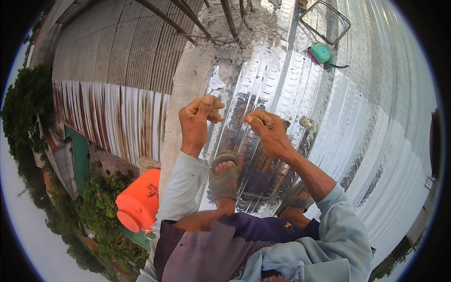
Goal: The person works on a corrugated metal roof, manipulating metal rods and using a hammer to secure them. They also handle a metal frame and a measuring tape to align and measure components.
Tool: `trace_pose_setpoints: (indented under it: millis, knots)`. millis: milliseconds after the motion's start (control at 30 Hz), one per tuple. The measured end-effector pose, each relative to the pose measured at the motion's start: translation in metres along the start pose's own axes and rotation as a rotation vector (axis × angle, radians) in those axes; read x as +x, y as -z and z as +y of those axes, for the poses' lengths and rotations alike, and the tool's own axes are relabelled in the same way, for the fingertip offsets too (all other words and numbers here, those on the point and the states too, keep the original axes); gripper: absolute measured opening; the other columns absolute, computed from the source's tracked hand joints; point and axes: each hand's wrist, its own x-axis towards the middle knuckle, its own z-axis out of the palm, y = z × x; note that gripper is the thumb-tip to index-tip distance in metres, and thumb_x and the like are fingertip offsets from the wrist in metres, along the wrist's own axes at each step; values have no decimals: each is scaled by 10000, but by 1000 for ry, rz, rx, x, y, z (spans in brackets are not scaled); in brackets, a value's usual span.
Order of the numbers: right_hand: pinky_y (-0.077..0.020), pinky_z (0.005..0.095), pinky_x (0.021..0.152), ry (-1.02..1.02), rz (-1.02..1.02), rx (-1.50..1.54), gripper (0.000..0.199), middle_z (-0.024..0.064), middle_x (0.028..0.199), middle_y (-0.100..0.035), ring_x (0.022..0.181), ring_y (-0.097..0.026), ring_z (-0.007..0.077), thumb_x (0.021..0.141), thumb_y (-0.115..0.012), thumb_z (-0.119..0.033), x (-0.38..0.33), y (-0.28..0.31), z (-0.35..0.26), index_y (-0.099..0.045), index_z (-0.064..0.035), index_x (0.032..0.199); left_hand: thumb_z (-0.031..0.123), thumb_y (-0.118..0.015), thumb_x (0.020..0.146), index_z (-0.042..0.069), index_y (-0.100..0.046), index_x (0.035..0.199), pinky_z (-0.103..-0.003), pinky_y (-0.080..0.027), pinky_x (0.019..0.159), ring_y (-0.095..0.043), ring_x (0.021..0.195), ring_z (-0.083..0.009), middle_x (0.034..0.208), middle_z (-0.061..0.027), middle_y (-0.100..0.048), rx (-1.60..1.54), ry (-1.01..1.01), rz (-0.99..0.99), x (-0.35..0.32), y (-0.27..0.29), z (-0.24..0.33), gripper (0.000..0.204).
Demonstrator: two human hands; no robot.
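Note:
My left hand [199,123] is raised over the concrete wall's edge, thumb and forefinger pressed together, the other fingers loosely curled. To its right, my right hand [271,133] is closed in a pinch facing it. Whatever either hand holds is too thin to make out. A fine pale line [238,35] runs down from the steel bars toward the space by my left hand. Below both hands lies shiny ribbed metal sheeting [300,87]. My sandalled left foot [223,181] stands on it, my other foot [298,204] to the right.
Rusty steel bars [229,19] rise from rough concrete [206,51] ahead. A green tape measure [320,53] and a dark square metal loop [324,22] lie at the far right. A small lump [306,123] sits beside my right hand. An orange container [141,199] is at left, near the wall's edge.

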Motion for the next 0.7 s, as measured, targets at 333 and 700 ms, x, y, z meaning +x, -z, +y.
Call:
trace_pose_setpoints:
  millis: [333, 700]
  knots:
    - [-292, 246, 488, -223, 72, 117, 272, -47, 639, -462, 538, -358, 44, 976, -590, -232, 30, 20, -3, -666, 27, 1016, 270, -703, 870, 108, -711, 1079, -426, -520, 776, -650, 905, -329, 964, -145, -643, 1148, -342, -22, 86, 55, -87, 264]
    - [-398, 283, 560, -171, 48, 3, 315, -6, 663, -498, 606, -447, 86, 974, -575, -252, 20, 15, 6, -653, 45, 1040, 261, -676, 896, 53, -753, 1028, -416, -518, 789, -673, 890, -364, 987, -196, -709, 942, -198, 91, 35, 72, -107, 257]
